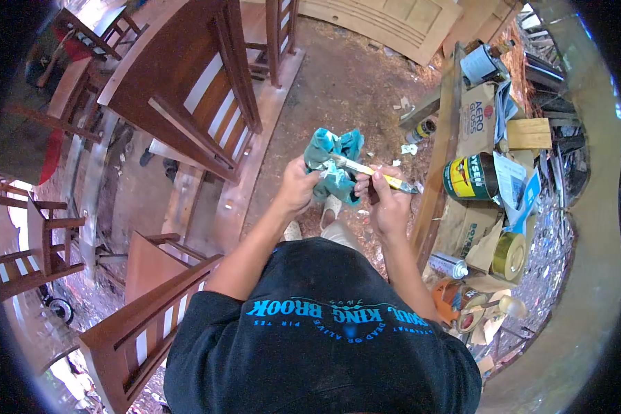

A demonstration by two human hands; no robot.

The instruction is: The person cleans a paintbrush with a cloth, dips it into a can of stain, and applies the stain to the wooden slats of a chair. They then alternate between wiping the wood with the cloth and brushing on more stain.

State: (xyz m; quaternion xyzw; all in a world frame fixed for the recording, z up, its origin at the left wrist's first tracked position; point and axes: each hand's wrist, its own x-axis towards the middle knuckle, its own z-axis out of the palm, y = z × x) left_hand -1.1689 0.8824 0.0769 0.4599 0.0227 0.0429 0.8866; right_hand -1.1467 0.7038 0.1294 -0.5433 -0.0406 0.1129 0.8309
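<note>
In front of my chest, my left hand [300,185] is closed around a crumpled teal cloth [339,185]. A paintbrush [397,182] with a yellow handle is gripped between the thumb and fingers of my right hand [388,203]. Its pale head end points left and lies against the cloth, close to my left fingers. Cloth folds hide part of the brush's tip. Both hands are over the brown floor, between the wooden furniture and the bench.
On the right, a bench [431,228] holds a dark green and yellow can [470,177], a blue-labelled can [479,65], a spray can [448,265] and cardboard. Brown wooden chairs [152,303] and a large slatted piece [186,76] stand left. Panels [393,24] lie ahead.
</note>
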